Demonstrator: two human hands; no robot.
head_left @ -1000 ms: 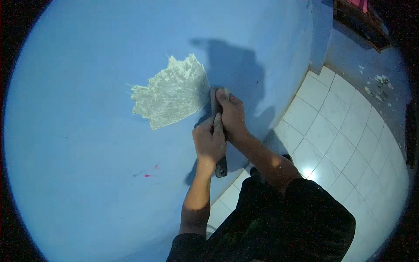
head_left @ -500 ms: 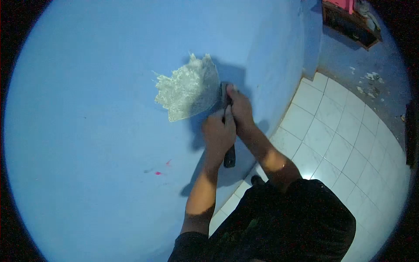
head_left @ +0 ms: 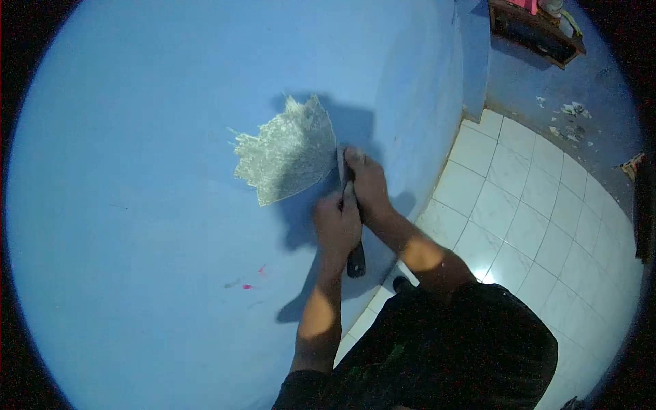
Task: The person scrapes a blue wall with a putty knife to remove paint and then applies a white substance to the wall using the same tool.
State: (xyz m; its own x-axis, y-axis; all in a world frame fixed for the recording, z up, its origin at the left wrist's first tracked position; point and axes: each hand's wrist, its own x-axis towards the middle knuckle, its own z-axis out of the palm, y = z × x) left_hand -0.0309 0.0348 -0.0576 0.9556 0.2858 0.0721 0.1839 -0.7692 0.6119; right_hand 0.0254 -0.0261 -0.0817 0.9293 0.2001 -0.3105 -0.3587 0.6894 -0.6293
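A scraper (head_left: 356, 262) with a black handle and a greyish blade is gripped in both hands. My left hand (head_left: 336, 225) wraps its handle, the butt end sticking out below the fist. Higher up, my right hand (head_left: 367, 183) is closed around the blade end, thumb lying along the blade. The blade appears nearly edge-on, right beside the edge of a pale, rough bare patch (head_left: 290, 150) in the blue wall (head_left: 150, 205). That patch has a jagged upper left outline, and shadows of hands and tool fall across it.
White floor tiles (head_left: 499, 198) run along the wall's foot on the right. A dark wooden shelf (head_left: 533, 31) with pink and other items hangs at the upper right. Flaked paint (head_left: 574, 109) marks the wall below it. Pink spots (head_left: 247, 287) dot the blue wall.
Both hands and the scraper appear slightly lower, as does the bare patch; the whole view has shifted a little. The grip on the scraper is unchanged.
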